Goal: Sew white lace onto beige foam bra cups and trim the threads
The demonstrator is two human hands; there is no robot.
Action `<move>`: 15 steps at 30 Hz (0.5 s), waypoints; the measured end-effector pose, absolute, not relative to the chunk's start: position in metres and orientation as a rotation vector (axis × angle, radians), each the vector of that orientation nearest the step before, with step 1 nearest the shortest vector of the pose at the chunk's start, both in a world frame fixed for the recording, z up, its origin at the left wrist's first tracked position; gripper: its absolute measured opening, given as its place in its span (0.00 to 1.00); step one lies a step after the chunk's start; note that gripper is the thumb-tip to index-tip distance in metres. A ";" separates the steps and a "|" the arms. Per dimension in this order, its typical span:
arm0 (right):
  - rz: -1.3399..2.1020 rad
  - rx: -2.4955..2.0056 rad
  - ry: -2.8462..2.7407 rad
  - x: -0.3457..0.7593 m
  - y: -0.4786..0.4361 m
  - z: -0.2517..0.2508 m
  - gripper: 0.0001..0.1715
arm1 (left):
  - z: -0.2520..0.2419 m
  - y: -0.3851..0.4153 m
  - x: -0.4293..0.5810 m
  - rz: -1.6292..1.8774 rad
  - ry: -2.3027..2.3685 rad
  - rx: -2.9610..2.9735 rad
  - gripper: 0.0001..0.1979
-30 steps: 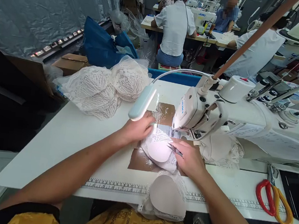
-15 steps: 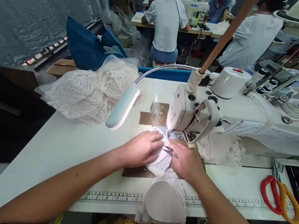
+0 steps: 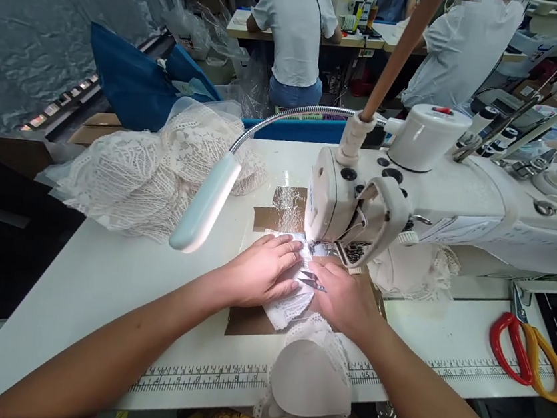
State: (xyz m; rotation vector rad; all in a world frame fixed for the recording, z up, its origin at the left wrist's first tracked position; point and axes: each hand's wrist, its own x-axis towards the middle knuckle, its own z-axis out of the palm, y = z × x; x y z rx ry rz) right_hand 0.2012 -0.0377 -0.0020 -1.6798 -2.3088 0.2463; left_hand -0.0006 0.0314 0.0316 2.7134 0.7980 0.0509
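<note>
My left hand (image 3: 262, 273) lies palm down with flat fingers on a white lace-edged piece (image 3: 285, 312), just left of the needle area of a white sewing machine (image 3: 330, 198). Between the thumb and fingers of my right hand (image 3: 349, 299) is a pair of small thread snips (image 3: 308, 279), blades pointing left over the lace. The fingertips of that hand rest by the presser foot, which is mostly hidden. Nearer me, a white moulded bra cup (image 3: 308, 377) with lace edging hangs partly over the table's front edge.
White lace (image 3: 121, 181) is heaped at the left behind a lamp (image 3: 207, 204) on a bendy neck. Scissors (image 3: 527, 345) with red and orange handles lie at right. More white cups (image 3: 407, 270) sit behind the machine arm. Co-workers (image 3: 296, 33) sit beyond.
The camera view has shifted slightly. Both hands and the lace piece have moved a little forward toward the needle. The snips stay in my right hand.
</note>
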 end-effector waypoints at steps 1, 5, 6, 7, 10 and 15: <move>0.247 -1.693 -2.323 0.201 -0.038 -0.002 0.22 | 0.030 0.031 0.000 0.069 0.794 2.725 0.22; 0.250 -1.723 -2.329 0.202 -0.038 -0.003 0.21 | 0.024 0.030 0.001 0.116 0.778 2.796 0.25; 0.251 -1.720 -2.324 0.202 -0.038 -0.003 0.21 | 0.023 0.031 0.001 0.113 0.771 2.810 0.26; 0.250 -1.717 -2.317 0.203 -0.038 -0.004 0.20 | 0.022 0.031 0.001 0.106 0.762 2.820 0.27; 0.245 -1.714 -2.299 0.202 -0.039 -0.004 0.19 | 0.023 0.035 0.002 0.078 0.738 2.821 0.28; 0.231 -1.717 -2.291 0.202 -0.038 -0.005 0.20 | 0.028 0.044 0.003 0.021 0.700 2.798 0.28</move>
